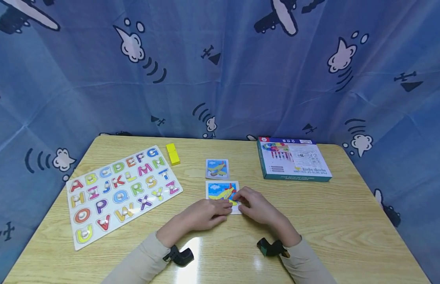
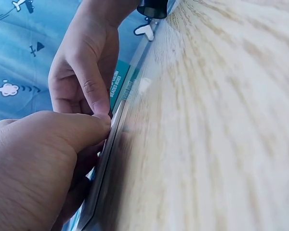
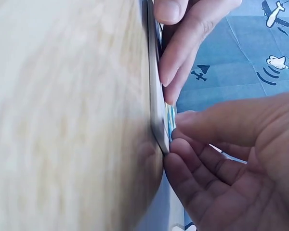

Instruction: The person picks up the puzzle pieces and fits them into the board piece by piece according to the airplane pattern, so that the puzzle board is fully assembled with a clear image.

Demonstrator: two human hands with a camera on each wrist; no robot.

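A framed picture puzzle (image 1: 214, 189) with a yellow airplane lies flat near the table's middle. My left hand (image 1: 209, 214) rests on its lower left part, fingers fairly straight on the surface; in the right wrist view those fingers (image 3: 183, 57) lie along the board. My right hand (image 1: 257, 204) grips at the right side with curled fingers, at the board's edge and corner (image 3: 159, 134). Whether a loose piece is between these fingers is hidden. Just beyond lies a smaller card (image 1: 217, 169) with a similar airplane picture.
An alphabet peg board (image 1: 110, 209) lies at the left, letters in place. Yellow blocks (image 1: 173, 154) sit beside its upper right corner. At the back right is a flat boxed set (image 1: 294, 159). A blue curtain (image 1: 220, 79) with airplane prints hangs behind the wooden table (image 1: 347, 228).
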